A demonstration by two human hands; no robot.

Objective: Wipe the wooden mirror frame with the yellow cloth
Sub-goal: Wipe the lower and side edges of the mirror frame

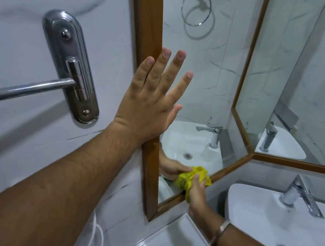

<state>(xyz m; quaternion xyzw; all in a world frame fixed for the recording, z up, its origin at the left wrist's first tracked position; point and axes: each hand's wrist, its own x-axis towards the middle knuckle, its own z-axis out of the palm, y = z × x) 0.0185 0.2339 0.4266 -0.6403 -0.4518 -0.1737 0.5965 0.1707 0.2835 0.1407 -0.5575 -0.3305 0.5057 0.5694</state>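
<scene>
**Cloth on the lower rail, other hand bracing the side**

The right hand (196,190) is closed around a bunched yellow cloth (189,179) and presses it against the bottom rail of the wooden mirror frame (150,172), roughly midway along that rail. The wad sits on the rail's inner edge, partly over the glass, so its reflection and that of the hand show just behind it.

The left hand (151,99) is fully open and holds nothing; its fingers are spread flat across the frame's upright side rail and onto the mirror glass (205,72). It looks placed to steady the hinged-looking panel while the other hand rubs, though that is a judgement.

Room along the rail is fair in both directions: toward the lower left corner it runs clear, and to the right it rises to a corner where a second framed mirror (288,77) meets it at an angle. Below, the white basin (248,203) and its faucet (297,195) stand close to the right forearm, so wide sweeps rightward would be cramped. The towel bar (31,87) is well apart on the wall.
</scene>
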